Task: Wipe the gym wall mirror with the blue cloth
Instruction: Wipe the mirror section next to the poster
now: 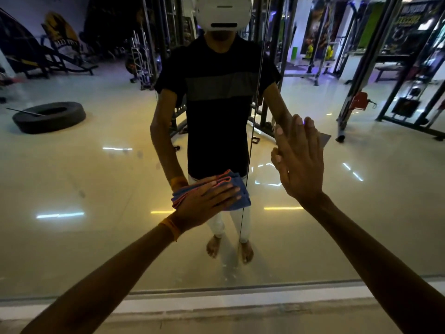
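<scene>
Your left hand (204, 203), orange band (171, 226) at wrist: fingers straight, unclenched, pressing the folded blue cloth (238, 196) flat against the mirror (96, 189), low centre. Your right hand (301, 162): spread, grasping nothing, palm on glass. Reflected beyond: tyre (49, 116).

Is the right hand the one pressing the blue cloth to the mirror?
No, the left hand presses the blue cloth on the mirror; the right hand lies flat without it.

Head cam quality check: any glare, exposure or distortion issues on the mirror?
Head view: dim overall, forearms underexposed; light streaks glare on the mirror beside the blue cloth under the left hand; wide-angle bends the mirror seam; right hand sharp, no evident motion blur.
</scene>
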